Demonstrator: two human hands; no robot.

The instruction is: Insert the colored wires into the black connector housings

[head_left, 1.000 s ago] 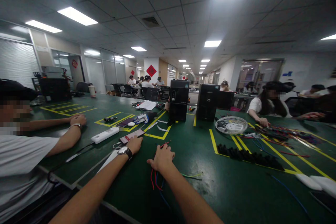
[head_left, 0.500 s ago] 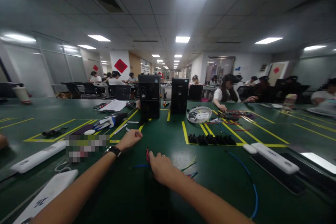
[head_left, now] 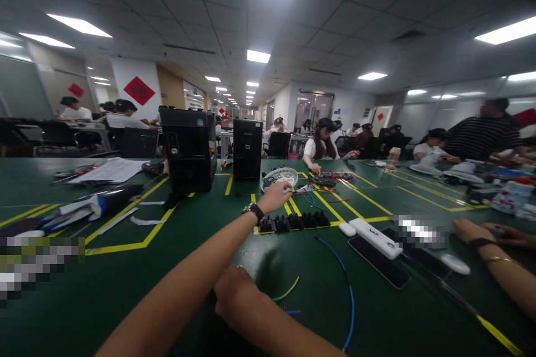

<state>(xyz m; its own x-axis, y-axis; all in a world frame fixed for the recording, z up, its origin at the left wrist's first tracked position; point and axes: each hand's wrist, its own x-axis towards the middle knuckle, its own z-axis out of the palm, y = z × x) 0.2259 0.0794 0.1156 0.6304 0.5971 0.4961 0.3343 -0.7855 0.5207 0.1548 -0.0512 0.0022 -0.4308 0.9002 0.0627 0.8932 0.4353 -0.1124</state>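
Note:
My left hand point(head_left: 274, 196), with a watch on its wrist, is stretched far over the green table point(head_left: 176, 273) and sits at the near rim of a white mesh basket point(head_left: 280, 177). Its fingers look loosely curled; I cannot make out whether they hold anything. Just in front of it lies a row of black connectors point(head_left: 293, 222). My right hand point(head_left: 235, 292) rests close to me on the table, knuckles up and fingers folded under. A yellow-green wire point(head_left: 288, 292) and a long blue wire point(head_left: 348, 290) lie to its right.
Two black computer towers point(head_left: 188, 148) point(head_left: 248, 148) stand behind the basket. A white power bank point(head_left: 374, 237) and a phone point(head_left: 379, 261) lie on the right, beside a neighbour's forearm point(head_left: 498, 259). A person across the table handles coloured wires point(head_left: 330, 178). Papers point(head_left: 113, 169) lie far left.
My view has swung right. My left hand has reached forward and right, from near the yellow tape line to the basket. My right hand has drawn back toward me; red wires no longer show.

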